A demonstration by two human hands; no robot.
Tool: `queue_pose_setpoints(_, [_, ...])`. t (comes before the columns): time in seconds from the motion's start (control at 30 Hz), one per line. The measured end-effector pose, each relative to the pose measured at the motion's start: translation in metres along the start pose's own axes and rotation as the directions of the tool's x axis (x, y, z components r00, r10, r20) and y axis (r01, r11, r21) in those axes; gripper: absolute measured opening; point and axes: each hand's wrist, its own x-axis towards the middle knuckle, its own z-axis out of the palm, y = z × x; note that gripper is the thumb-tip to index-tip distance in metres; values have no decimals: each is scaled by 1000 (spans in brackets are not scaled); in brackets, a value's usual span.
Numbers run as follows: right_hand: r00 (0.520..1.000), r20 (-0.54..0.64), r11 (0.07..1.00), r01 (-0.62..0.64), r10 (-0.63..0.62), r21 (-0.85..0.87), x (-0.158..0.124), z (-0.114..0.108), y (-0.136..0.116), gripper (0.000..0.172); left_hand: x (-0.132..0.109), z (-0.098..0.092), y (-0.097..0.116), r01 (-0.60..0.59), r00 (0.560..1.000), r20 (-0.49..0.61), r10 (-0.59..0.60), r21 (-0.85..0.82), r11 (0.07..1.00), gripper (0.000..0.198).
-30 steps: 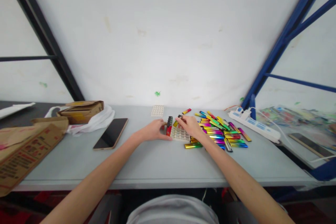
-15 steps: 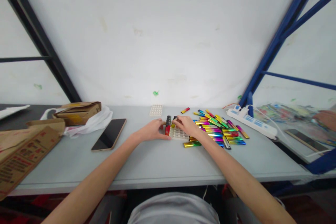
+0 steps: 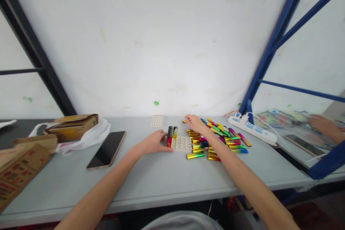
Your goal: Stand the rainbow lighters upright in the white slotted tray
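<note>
My left hand is at the left side of a white tray with round holes, its thumb and fingers apart around the tray's left edge. Red lighters with black tops stand in a row in the left column. One yellow lighter stands upright beside them at the back. My right hand reaches over a small red and yellow lighter behind the pile, its fingers bent around it. A pile of shiny coloured lighters lies right of the tray, partly under my right forearm.
A second white holed tray lies near the wall. On the left are a phone, a white bag and cardboard boxes. A power strip lies at right. Another person's hand shows at far right.
My right hand has left the tray and moved back and right to the lone lighter. The yellow lighter now stands free of my fingers. The view has shifted slightly.
</note>
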Motion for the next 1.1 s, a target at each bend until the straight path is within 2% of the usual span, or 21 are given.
queue_pose_setpoints(0.17, [977, 10, 975, -211, 213, -69, 44, 8, -8, 39, -1, 0, 1, 5, 1000, 4, -5, -6, 1000, 67])
queue_pose_setpoints(0.3, [962, -12, 961, -272, 271, -55, 54, 15, -16, 36, -1, -1, 2, 17, 1000, 10, -17, -2, 1000, 68])
queue_pose_setpoints(0.37, [967, -12, 966, -257, 256, -27, 53, 13, -18, 37, -2, -1, 3, 19, 1000, 8, -19, -3, 1000, 68])
queue_pose_setpoints(0.43, [977, 3, 977, -212, 212, 15, 49, 7, -18, 30, -2, -1, 5, 19, 1000, 4, -19, -9, 1000, 67])
queue_pose_setpoints(0.53, [996, 25, 990, -88, 86, 111, 31, -3, -13, 17, -3, -2, 7, 26, 1000, 1, -26, -15, 1000, 67])
queue_pose_setpoints(0.6, [1000, 21, 971, 13, -19, 240, 11, -7, -5, 23, -3, -3, 8, 36, 999, 6, -36, -12, 999, 68])
queue_pose_setpoints(0.67, [986, -37, 799, 151, -160, 582, -12, -8, 3, 30, -3, -3, 8, 38, 999, 14, -38, -7, 999, 68])
queue_pose_setpoints(0.7, [980, -37, 715, 170, -197, 678, -22, -7, 7, 35, -3, -2, 8, 37, 999, 13, -36, -6, 999, 68])
queue_pose_setpoints(0.77, [984, -21, 606, 128, -179, 785, -39, -4, 12, 44, -3, -2, 7, 34, 999, 9, -34, -8, 999, 68])
queue_pose_setpoints(0.8, [989, -17, 594, 102, -147, 798, -44, -2, 13, 48, -2, -2, 6, 34, 999, 11, -34, -8, 999, 68])
queue_pose_setpoints(0.87, [995, -66, 633, 95, -70, 769, -47, 2, 12, 53, -2, -2, 6, 34, 999, 13, -34, -11, 999, 67])
queue_pose_setpoints(0.93, [985, -169, 709, 139, -29, 691, -45, 7, 8, 58, -2, -2, 6, 31, 999, 18, -30, -18, 999, 67])
queue_pose_setpoints(1.0, [967, -251, 774, 182, -30, 607, -43, 11, 3, 61, -1, -3, 7, 26, 999, 19, -26, -22, 999, 67])
queue_pose_setpoints(1.1, [959, -283, 820, 185, -29, 542, -44, 18, -6, 58, -2, -5, 9, 24, 1000, 17, -23, -23, 999, 66])
